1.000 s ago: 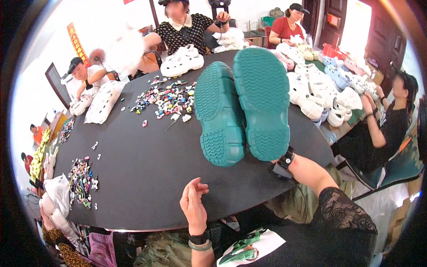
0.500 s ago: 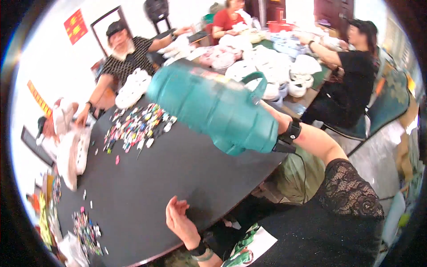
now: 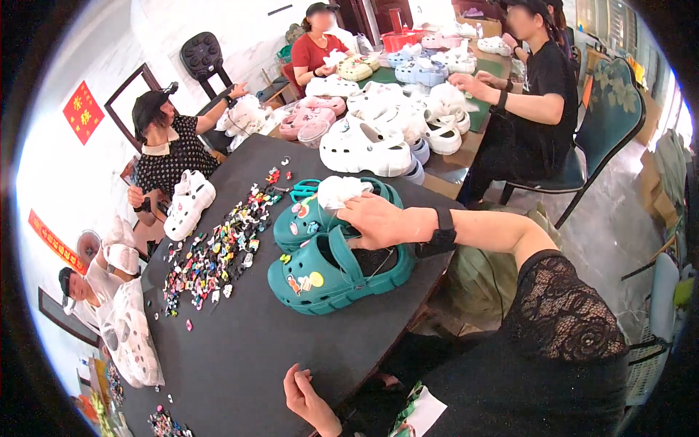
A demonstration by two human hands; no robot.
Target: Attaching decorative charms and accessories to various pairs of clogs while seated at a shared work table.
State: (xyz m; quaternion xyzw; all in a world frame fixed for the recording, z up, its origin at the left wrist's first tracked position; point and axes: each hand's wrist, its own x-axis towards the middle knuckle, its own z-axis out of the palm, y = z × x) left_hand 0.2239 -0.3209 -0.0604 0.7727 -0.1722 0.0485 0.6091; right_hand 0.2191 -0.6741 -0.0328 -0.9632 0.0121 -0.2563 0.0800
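Note:
A pair of teal-green foam clogs (image 3: 349, 291) rests side by side on the dark table, soles down, toes toward the left. Small colourful charms sit on their toe parts, and crumpled white stuffing (image 3: 342, 191) sticks up from the far clog. My right hand (image 3: 382, 221) grips the pair where the two shoes meet, its fingers beside the stuffing and its thumb at the near clog's opening; part of the grip is hidden. At the near table edge, my left hand (image 3: 309, 400) holds nothing, its fingers loosely bent and apart.
Loose colourful charms (image 3: 211, 255) lie heaped left of the clogs, with another small pile (image 3: 167, 422) at the lower left. White clogs (image 3: 364, 146) crowd the table beyond. Several co-workers sit around, one holding a white clog (image 3: 189, 205). A green chair (image 3: 611, 124) stands at right.
My right hand has brought the green clogs down from a raised, blurred position onto the table, toes leftward. My left hand stays near the edge, a little lower in view.

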